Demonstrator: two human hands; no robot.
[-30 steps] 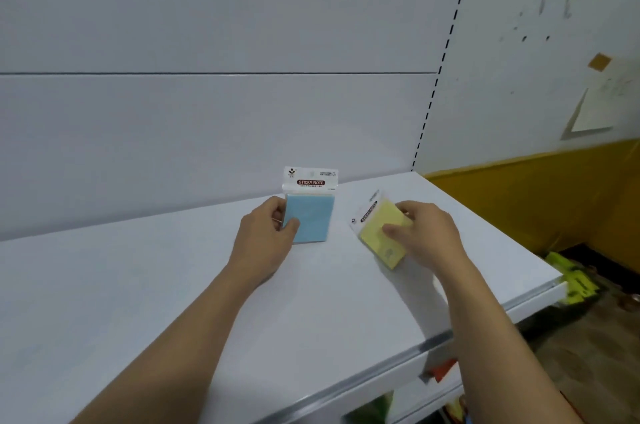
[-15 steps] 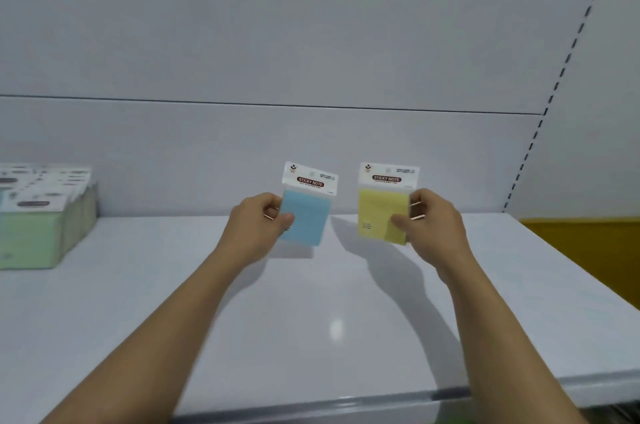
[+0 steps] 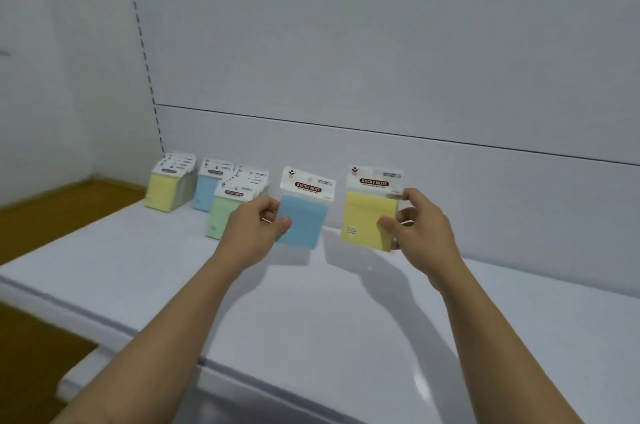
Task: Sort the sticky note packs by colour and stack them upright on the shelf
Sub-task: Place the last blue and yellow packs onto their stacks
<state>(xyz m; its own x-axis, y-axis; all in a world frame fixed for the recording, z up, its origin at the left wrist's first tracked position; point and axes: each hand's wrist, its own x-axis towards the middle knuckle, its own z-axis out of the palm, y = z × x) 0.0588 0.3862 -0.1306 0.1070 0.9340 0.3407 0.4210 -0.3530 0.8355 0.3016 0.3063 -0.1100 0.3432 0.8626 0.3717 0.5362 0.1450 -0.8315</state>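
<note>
Carrying step: blue pack (image 3: 302, 224) pinched in left hand (image 3: 254, 233), yellow pack (image 3: 369, 219) in right hand (image 3: 420, 233), bound for matching rows at shelf (image 3: 311, 319) back-left corner.

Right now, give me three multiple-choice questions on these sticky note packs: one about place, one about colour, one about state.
1. Where do the sorted stacks stand on the shelf?
A. far left end
B. far right end
C. front edge

2. What colour pack does the right hand hold?
A. green
B. yellow
C. pink

3. How is the blue pack in the left hand?
A. lying flat
B. held up off the shelf
C. leaning on the wall

Answers:
1 A, the yellow stack, blue stack and green stack stand there.
2 B, the yellow pack.
3 B, its shadow falls below.
</note>
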